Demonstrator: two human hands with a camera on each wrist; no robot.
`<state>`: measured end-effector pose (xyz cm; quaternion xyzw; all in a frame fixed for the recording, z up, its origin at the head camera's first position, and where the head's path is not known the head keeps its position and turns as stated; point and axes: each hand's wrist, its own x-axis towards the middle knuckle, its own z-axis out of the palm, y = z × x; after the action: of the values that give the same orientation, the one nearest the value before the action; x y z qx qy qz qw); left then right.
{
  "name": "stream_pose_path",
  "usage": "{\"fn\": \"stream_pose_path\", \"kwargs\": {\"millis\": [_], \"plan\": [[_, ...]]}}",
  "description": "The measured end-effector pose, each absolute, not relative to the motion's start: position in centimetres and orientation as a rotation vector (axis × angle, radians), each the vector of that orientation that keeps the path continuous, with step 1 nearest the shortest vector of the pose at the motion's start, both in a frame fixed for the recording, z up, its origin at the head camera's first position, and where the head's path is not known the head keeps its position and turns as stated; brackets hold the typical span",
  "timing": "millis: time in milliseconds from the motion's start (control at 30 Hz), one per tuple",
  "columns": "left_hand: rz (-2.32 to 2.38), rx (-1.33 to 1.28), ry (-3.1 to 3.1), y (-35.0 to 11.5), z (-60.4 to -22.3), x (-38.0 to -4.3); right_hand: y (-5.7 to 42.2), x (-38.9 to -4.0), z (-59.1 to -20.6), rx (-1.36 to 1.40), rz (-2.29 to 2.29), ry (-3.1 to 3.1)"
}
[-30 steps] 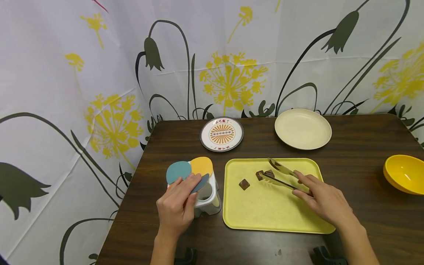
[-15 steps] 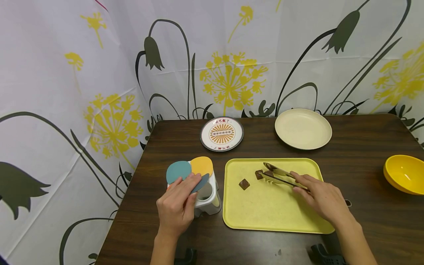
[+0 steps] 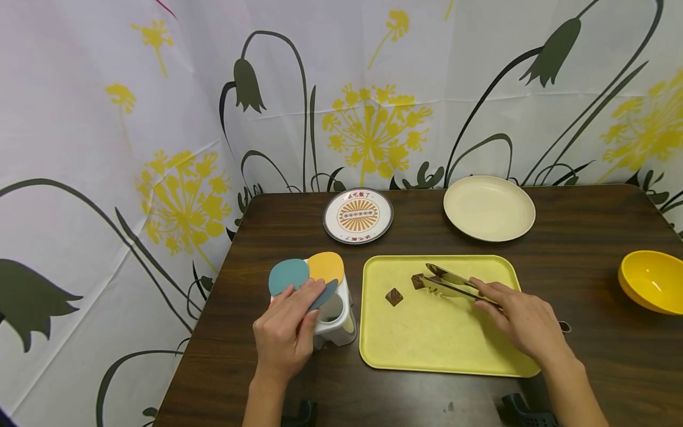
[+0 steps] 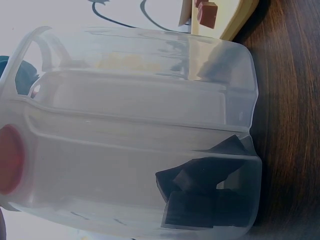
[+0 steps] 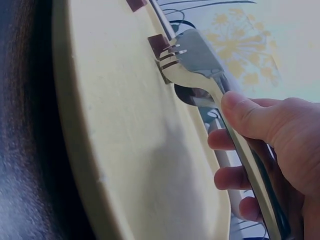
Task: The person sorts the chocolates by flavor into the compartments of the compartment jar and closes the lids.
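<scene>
My right hand [image 3: 520, 317] grips metal tongs [image 3: 459, 286] over the yellow tray [image 3: 427, 338]. One tong arm ends in fork tines, the other in a broad blade, as the right wrist view shows. Between the tips, mostly covered, sits a brown ridged chocolate piece [image 5: 166, 75]. Another chocolate [image 3: 418, 281] lies right beside the tines, and a third [image 3: 394, 297] farther left. My left hand [image 3: 285, 326] lies on a storage box [image 3: 338, 335], its extended fingers against a tilted blue-grey lid [image 3: 324, 295]; the compartment below it is uncovered. Dark flat pieces [image 4: 200, 185] show through the box's clear wall.
Teal [image 3: 288, 276] and yellow lids [image 3: 325, 267] cover other compartments of the box. Behind the tray stand a printed plate [image 3: 357, 216] and a cream plate [image 3: 488, 207]. A yellow bowl [image 3: 653, 279] is at the right. A patterned curtain [image 3: 341, 136] hangs behind the table.
The tong arms have drawn closer together around the rightmost chocolate and shifted slightly left. The tongs' end ring has come into view beyond my right wrist. My left hand and the lid stay put.
</scene>
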<state>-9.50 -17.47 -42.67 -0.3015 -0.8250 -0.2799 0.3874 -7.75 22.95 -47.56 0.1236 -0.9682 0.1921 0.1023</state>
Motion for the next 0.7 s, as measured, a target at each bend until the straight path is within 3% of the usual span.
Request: {"fn": "stream_pose_path", "kwargs": {"millis": [700], "plan": [[-0.711,-0.756,-2.06,-17.4,-42.7,-9.6,21.8,-7.1,-44.6,0.472,0.629,-2.635]]}}
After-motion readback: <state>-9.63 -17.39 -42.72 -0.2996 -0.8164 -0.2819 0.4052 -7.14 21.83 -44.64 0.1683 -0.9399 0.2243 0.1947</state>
